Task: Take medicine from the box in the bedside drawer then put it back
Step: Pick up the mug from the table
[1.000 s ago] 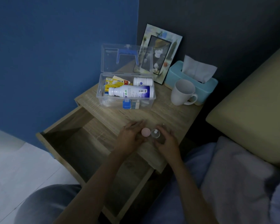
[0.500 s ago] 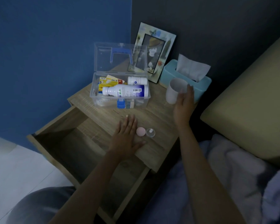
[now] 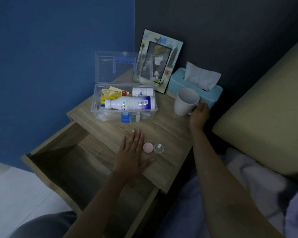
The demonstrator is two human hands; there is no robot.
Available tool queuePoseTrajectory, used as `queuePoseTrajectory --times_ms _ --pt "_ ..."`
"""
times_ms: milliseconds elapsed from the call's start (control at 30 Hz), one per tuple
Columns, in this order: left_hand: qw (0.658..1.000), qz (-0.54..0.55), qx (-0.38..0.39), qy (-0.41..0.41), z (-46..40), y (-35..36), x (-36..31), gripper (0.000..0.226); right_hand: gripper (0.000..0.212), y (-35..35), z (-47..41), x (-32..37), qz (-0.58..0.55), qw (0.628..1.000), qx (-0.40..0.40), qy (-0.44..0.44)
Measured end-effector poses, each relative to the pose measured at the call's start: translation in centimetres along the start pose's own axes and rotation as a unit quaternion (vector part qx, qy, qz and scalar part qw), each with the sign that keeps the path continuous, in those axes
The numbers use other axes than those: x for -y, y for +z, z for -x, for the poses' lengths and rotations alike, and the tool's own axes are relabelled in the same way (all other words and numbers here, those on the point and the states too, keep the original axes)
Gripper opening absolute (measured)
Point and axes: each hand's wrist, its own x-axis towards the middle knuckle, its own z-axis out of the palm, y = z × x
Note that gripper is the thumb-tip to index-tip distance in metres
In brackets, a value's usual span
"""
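A clear plastic medicine box [image 3: 100, 115] stands open on the bedside table, lid upright, holding a large white bottle [image 3: 129, 103], a smaller white bottle [image 3: 142, 91] and yellow packets. My left hand [image 3: 132, 152] lies flat on the tabletop, fingers spread. Just beyond its fingertips lies a small pale pill [image 3: 133, 130]. To the hand's right lie a pink cap [image 3: 148, 147] and a small clear container [image 3: 158, 148] with a white pill inside. My right hand [image 3: 198, 113] grips the handle of a white mug [image 3: 185, 101], which is tilted.
The wooden drawer [image 3: 72, 162] is pulled out and looks empty, at front left. A picture frame [image 3: 159, 60] and a teal tissue box [image 3: 212, 94] stand at the back. A bed [image 3: 265, 103] lies to the right, blue wall to the left.
My right hand left the small container and reached to the mug, now gripping its handle and tilting it. My left hand let go of the pink cap and lies flat.
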Motion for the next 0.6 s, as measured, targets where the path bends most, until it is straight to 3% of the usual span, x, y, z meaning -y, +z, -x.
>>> queuePoseTrajectory --times_ms 600 --pt "1.000 -0.007 0.000 0.001 0.0 -0.4 -0.2 0.096 0.030 -4.0 7.3 -0.1 0.012 0.998 0.041 -0.055"
